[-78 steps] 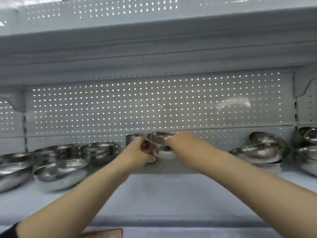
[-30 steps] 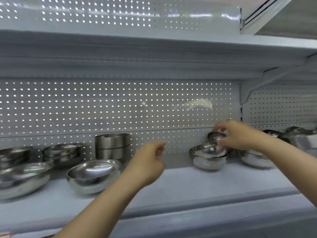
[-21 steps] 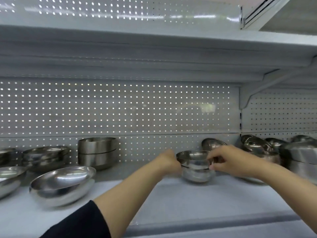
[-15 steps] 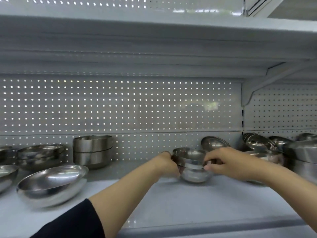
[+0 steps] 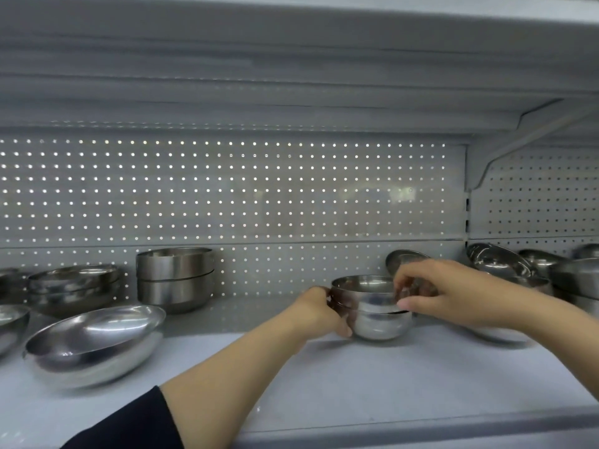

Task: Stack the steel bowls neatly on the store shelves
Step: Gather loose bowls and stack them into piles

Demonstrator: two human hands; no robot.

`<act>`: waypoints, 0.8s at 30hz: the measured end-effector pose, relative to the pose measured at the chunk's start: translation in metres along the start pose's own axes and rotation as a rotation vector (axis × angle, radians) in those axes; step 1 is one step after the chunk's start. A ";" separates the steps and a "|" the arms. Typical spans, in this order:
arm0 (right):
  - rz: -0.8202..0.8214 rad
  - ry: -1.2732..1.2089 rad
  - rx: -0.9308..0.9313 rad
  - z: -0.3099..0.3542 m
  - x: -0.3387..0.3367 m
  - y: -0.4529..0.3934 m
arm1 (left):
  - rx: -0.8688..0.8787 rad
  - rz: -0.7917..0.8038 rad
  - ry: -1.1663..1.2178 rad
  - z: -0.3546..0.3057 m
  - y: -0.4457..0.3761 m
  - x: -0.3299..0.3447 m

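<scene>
Head view: you have both hands on the small pair of nested steel bowls (image 5: pixel 372 307) standing right of centre on the shelf (image 5: pixel 356 377). Your left hand (image 5: pixel 319 314) curls round the left wall, thumb low on the lower bowl, likely to keep the pair from sliding. Your right hand (image 5: pixel 431 291) pinches the upper bowl's right rim, probably so you can seat it squarely. The upper bowl looks nested but slightly uneven at the seam. To the far left stands a taller stack of straight-sided bowls (image 5: pixel 175 278); nearer left, a wide bowl (image 5: pixel 94 343) lies tilted. More bowls crowd the right end.
</scene>
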State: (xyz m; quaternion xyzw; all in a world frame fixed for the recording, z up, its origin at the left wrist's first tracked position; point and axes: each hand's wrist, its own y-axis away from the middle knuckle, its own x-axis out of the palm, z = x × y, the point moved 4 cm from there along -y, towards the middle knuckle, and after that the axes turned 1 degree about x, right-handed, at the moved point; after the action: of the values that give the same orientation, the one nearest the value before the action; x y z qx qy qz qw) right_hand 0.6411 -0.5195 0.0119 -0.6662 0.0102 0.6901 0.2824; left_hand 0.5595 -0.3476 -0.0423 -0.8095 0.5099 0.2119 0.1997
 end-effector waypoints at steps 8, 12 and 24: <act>-0.002 -0.418 0.252 -0.021 0.034 -0.003 | -0.044 -0.038 -0.001 0.005 -0.009 0.001; -0.064 -0.447 0.237 -0.009 0.030 -0.029 | -0.044 -0.232 0.004 0.002 -0.012 -0.022; 0.009 -0.823 0.141 0.054 0.068 -0.163 | -0.158 -0.662 0.073 0.045 -0.035 -0.117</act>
State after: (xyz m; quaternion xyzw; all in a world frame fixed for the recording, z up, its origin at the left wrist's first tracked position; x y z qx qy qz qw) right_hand 0.6604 -0.3359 0.0137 -0.3137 -0.0535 0.8977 0.3047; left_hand 0.5395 -0.2232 -0.0118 -0.9511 0.2083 0.1454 0.1757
